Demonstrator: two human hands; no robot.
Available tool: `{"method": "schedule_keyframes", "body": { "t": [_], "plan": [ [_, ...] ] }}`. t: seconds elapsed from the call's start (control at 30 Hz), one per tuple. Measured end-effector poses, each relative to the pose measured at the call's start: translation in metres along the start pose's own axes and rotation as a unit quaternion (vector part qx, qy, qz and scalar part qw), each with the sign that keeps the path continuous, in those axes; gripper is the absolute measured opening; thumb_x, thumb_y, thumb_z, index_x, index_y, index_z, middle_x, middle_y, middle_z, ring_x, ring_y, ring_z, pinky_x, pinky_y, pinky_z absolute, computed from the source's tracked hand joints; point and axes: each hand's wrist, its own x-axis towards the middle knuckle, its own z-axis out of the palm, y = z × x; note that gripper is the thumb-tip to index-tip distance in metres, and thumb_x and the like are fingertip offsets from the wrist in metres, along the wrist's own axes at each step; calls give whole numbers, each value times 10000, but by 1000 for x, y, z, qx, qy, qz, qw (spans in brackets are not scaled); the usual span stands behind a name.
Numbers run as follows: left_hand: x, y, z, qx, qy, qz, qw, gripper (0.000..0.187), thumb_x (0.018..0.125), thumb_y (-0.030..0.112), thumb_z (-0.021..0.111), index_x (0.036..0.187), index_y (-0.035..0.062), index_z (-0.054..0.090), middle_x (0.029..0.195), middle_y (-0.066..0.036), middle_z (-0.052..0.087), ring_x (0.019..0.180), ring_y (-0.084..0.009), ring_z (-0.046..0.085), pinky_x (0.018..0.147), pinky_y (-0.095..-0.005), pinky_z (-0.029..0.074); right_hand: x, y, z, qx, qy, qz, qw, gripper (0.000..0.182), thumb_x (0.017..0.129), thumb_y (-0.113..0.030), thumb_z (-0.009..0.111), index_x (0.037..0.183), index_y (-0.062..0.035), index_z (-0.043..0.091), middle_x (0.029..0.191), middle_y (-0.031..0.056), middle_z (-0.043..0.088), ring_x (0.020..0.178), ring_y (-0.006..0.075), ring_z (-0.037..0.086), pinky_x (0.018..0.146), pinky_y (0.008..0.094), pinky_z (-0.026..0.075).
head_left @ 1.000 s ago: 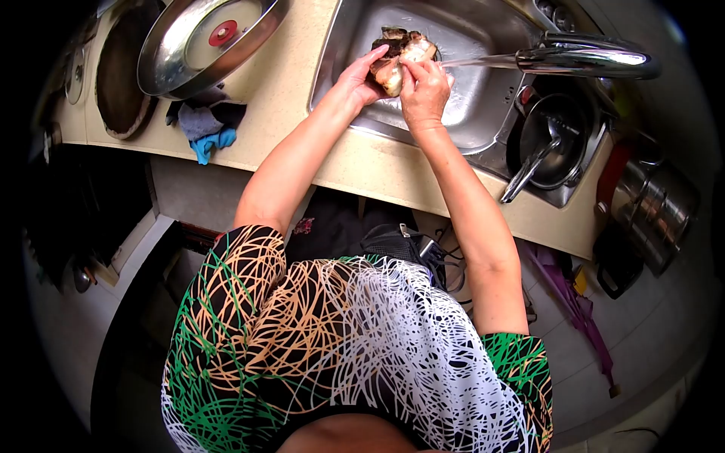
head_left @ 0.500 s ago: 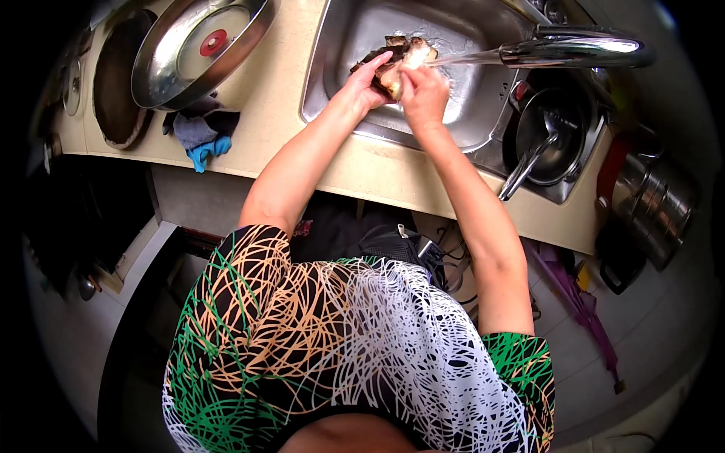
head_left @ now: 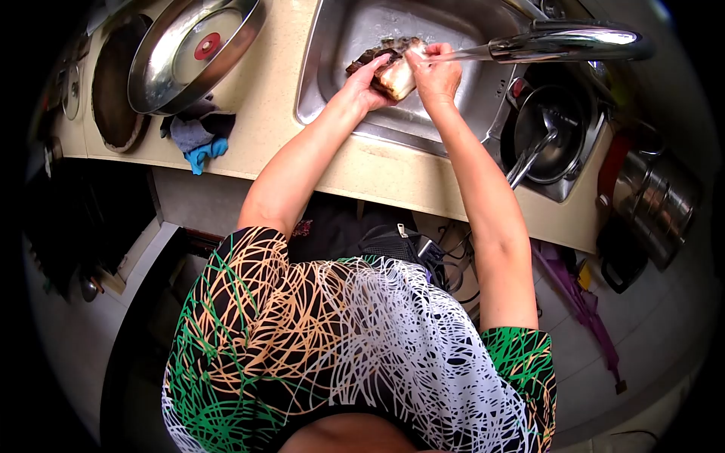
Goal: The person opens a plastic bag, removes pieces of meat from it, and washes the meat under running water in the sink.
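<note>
Left fingers: clamped on the brown-and-white piece (head_left: 399,78), the left hand (head_left: 368,90) gripping its left side with the thumb laid over the top.
Right fingers: bent, their tips against the pale face of the piece; whether they pinch it or merely press cannot be told. The right hand (head_left: 440,78) lies at its right side.
Piece: in the sink (head_left: 476,113), above its floor, between the two hands; dark and rough toward the left, pale toward the right.
Water: a thin stream (head_left: 468,54) running from the faucet (head_left: 563,47) toward the right hand.
Sink: metal, set into the table (head_left: 362,175) just behind its front edge.
Right of sink: a dark pan (head_left: 563,167) near the table's right end, a long-handled metal utensil (head_left: 531,156) lying in it, the handle toward the front edge.
Left of sink: a wide metal basin (head_left: 158,68), tilted, with a red disc (head_left: 207,46) inside.
Front edge, left part: a grey cloth (head_left: 195,134) and a blue cloth (head_left: 205,155), touching.
Left end: a round dark board (head_left: 113,94).
Beyond right end: a metal pot (head_left: 655,202); lower, a purple umbrella (head_left: 583,303).
</note>
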Motion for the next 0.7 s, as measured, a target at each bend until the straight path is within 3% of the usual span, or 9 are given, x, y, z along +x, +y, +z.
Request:
{"method": "schedule_keyframes", "body": {
  "t": [0.03,0.1,0.17,0.2,0.3,0.37,0.47,0.57,0.7],
  "plan": [
    [-2,-1,0,-1,0,0,1000,394,808,245,650,1152,101,524,1124,-84,575,1062,-241,533,934,-491,388,1,-5,0,13,-10,69,997,325,628,-245,757,794,-19,593,844,170,558,808,355,548,727,425,448],
    [-4,-2,-1,-2,-5,23,1000,399,803,243,657,1146,85,528,1133,-91,575,1072,-251,528,943,-498,382,-13,-7,4,40,-29,69,996,446,640,-235,739,955,17,548,963,227,517,896,378,519,786,431,429],
    [8,6,-12,-10,-53,4,999,407,799,242,661,1145,75,528,1140,-95,575,1079,-256,524,949,-506,375,-38,-10,19,26,59,36,997,633,670,-213,698,1162,59,406,1070,268,444,985,402,470,882,430,389],
    [6,8,-11,-17,-102,-16,995,414,796,242,665,1144,65,528,1146,-99,574,1087,-262,520,956,-514,367,-50,-16,18,48,-16,91,995,760,693,-203,662,1265,75,246,1144,303,381,1064,422,420,955,429,341],
    [0,7,-5,3,-61,22,998,419,826,265,618,1175,57,514,1167,-108,571,1098,-290,520,950,-574,343,-53,-11,27,111,0,126,986,782,703,-229,660,1287,73,235,1199,312,356,1105,426,400,973,429,332],
    [-7,3,-4,18,-48,14,999,406,799,252,662,1138,69,534,1153,-95,572,1094,-261,515,965,-528,345,-41,-1,29,66,48,104,991,732,713,-278,663,1247,65,298,1170,311,413,1087,422,438,934,433,359],
    [-8,-3,-9,29,-8,9,999,395,797,263,662,1138,109,535,1133,-79,569,1071,-254,520,934,-520,364,-17,-5,17,105,3,170,980,546,751,-400,639,1043,38,493,891,251,596,867,406,570,800,441,427],
    [-13,-7,-10,-13,-36,-3,999,395,802,269,657,1139,105,533,1123,-82,571,1064,-257,522,931,-521,366,-13,3,14,107,-80,195,972,531,756,-409,631,1024,33,512,901,255,608,857,401,586,778,444,440],
    [-14,-4,-13,5,-83,26,996,420,809,268,650,1158,76,521,1170,-89,560,1110,-257,501,964,-515,347,-51,-9,19,150,-70,153,974,573,725,-396,635,1093,17,486,937,248,612,901,395,587,827,427,442]
  ]
}}
